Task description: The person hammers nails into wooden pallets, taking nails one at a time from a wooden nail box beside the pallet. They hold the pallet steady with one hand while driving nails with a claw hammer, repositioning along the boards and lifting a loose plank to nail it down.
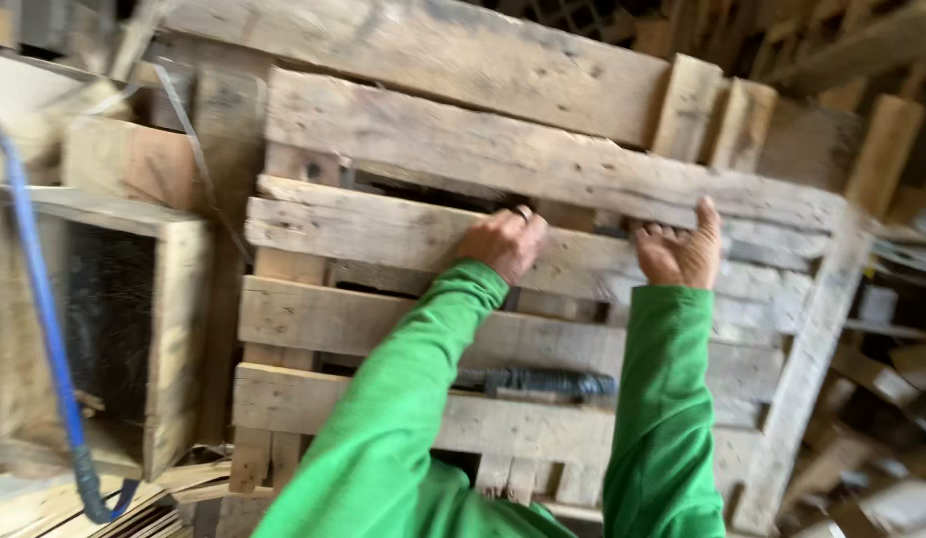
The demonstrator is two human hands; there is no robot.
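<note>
Stacked timber and scrap boards fill the background, and a weathered wooden pallet (542,299) takes up most of my view. My left hand (503,242) rests palm down on one of its upper slats (383,234), fingers curled over the slat's far edge into the gap, a ring on one finger. At three o'clock from it, near but not touching, my right hand (682,251) is pressed against the same slat with fingers spread wide and thumb pointing up toward twelve. Both my sleeves are bright green. At six o'clock from my hands a dark tool handle (537,381) lies along a lower slat. At nine o'clock stands an open wooden box (179,329), with a blue hose (44,319) curving down in front of it.
</note>
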